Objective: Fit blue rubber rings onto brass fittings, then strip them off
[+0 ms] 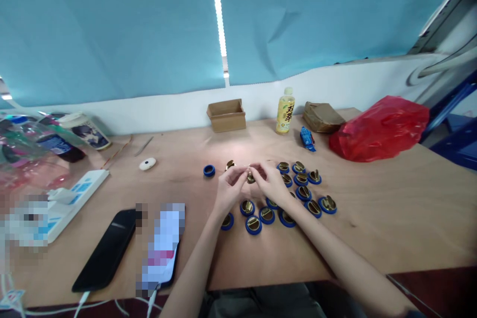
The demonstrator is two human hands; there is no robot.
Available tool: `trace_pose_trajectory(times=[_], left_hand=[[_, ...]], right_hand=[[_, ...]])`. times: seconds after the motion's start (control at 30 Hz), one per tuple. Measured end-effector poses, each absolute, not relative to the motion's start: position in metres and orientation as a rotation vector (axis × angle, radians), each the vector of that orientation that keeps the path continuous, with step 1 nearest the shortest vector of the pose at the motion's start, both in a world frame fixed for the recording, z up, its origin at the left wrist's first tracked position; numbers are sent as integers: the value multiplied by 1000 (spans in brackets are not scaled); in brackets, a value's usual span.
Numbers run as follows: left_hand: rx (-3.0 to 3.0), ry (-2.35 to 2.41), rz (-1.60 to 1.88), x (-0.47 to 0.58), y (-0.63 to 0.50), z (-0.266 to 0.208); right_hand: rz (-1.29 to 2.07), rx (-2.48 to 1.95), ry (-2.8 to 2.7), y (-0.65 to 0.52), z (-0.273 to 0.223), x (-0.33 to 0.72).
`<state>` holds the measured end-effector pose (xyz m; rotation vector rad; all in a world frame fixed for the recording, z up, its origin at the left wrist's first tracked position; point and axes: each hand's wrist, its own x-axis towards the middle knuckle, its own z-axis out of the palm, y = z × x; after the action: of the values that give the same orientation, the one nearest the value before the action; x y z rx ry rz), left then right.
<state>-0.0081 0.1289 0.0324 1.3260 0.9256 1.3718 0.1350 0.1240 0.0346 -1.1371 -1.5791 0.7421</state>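
My left hand (231,186) and my right hand (269,181) meet above the wooden table, fingertips pinched together on a small gold metal piece (251,177). Most of that piece is hidden by the fingers. Around and under my hands lie several round gold metal pieces seated in blue rings, such as the gold piece in a blue ring (254,224) and another at the right (328,203). Behind my left hand sits a gold piece (230,164), partly covered. A blue ring (209,171) without a gold piece lies to the left.
At the back stand an open cardboard box (226,121) and a yellow-labelled bottle (285,113), with a blue wrapper (307,139) and a red plastic bag (382,129) to the right. Leftward are a black phone (108,248), a lit phone (162,246), a power strip (80,196) and bottles.
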Motion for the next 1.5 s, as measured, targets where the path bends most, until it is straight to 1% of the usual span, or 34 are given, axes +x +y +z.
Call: trace_pose_trajectory(times=[0.1, 0.17, 0.3, 0.4, 0.5, 0.63, 0.8, 1.0, 1.27, 1.37, 1.5], left_hand=[[1325, 954, 1406, -11, 131, 32], [1322, 976, 1423, -14, 133, 30], [1348, 1039, 1417, -17, 137, 25], [1415, 1148, 1435, -21, 138, 21], [1629, 1283, 1410, -27, 139, 19], [2000, 1418, 1270, -34, 139, 18], [2160, 1409, 1199, -34, 142, 16], [2261, 1435, 1095, -32, 143, 14], [2428, 1417, 900, -36, 144, 16], [2468, 1452, 888, -36, 145, 15], [2497, 1484, 907, -38, 144, 13]], right_hand=[[938, -1050, -1587, 124, 33, 134], [978, -1007, -1641, 124, 30, 134], [872, -972, -1812, 123, 25, 137], [781, -1024, -1879, 123, 22, 139], [694, -1113, -1895, 124, 21, 140], [657, -1163, -1917, 124, 23, 141], [632, -1148, -1983, 121, 28, 142], [569, -1144, -2079, 123, 24, 143], [491, -1144, -2181, 123, 26, 145], [559, -1106, -2169, 120, 32, 145], [737, -1034, -2206, 114, 43, 144]])
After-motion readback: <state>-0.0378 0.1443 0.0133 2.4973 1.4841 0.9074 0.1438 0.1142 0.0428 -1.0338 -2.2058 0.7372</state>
